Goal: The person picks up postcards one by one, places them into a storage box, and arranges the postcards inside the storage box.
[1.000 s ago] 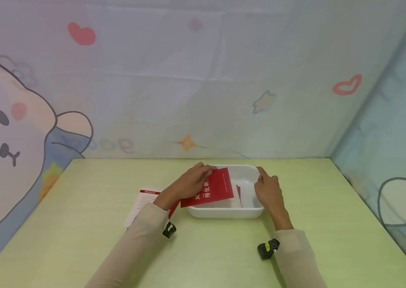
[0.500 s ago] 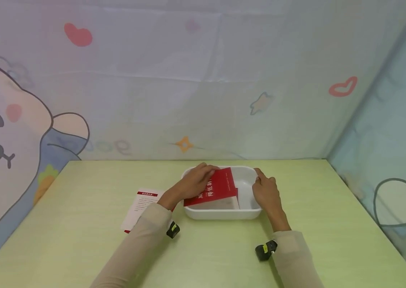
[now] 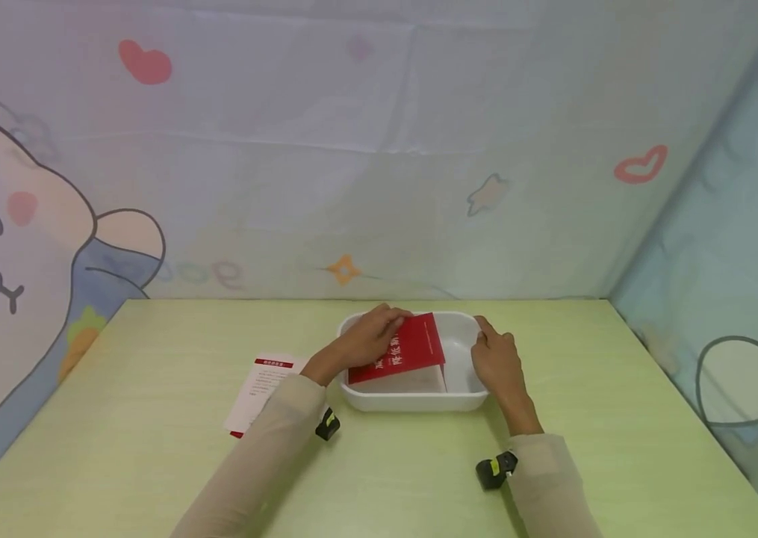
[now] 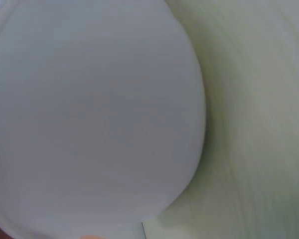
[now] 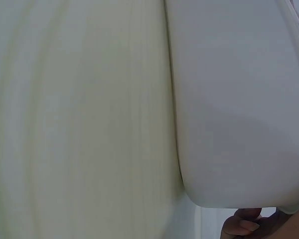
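A white plastic tub stands on the table. Over its left half, my left hand pinches a red card with white printed characters, covering the card's left part. Under that card, a pale card lies inside the tub. My right hand grips the tub's right end at the rim. Seen from the right wrist, curled fingertips show below the end of the tub's outer wall. The left wrist view is mostly filled by the tub's outer wall.
Left of the tub, a white printed card with a red header lies on the table, partly behind my left sleeve; a red edge shows beneath it. The table ends at a cartoon-printed curtain behind.
My left hand has brought the red card slightly right, farther over the tub. The card now covers a red piece seen earlier inside. My right hand keeps its grip on the rim.
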### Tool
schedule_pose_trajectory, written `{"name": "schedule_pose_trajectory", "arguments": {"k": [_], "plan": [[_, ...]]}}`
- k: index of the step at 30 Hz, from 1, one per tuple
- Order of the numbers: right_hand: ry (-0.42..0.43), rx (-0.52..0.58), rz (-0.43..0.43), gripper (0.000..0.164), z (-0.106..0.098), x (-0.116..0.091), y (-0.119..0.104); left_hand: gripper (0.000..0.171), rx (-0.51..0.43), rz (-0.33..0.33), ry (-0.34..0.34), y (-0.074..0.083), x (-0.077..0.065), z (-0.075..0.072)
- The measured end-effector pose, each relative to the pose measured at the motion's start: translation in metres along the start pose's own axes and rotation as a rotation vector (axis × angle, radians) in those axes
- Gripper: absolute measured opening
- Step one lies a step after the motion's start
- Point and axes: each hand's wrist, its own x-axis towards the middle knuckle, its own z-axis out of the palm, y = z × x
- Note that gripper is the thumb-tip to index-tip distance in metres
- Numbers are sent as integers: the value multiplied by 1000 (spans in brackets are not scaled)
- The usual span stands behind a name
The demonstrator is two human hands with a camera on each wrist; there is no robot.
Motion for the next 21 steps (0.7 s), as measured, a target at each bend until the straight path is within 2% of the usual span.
{"name": "schedule_pose_trajectory", "arguments": {"k": [11,21], "plan": [[-6,3,-21,52,-2,0,0,38,95,-9,-50,-5,1,9],[-11,-13,-25,52,-4,3,-1,39,169,2,-167,-6,6,13]]}}
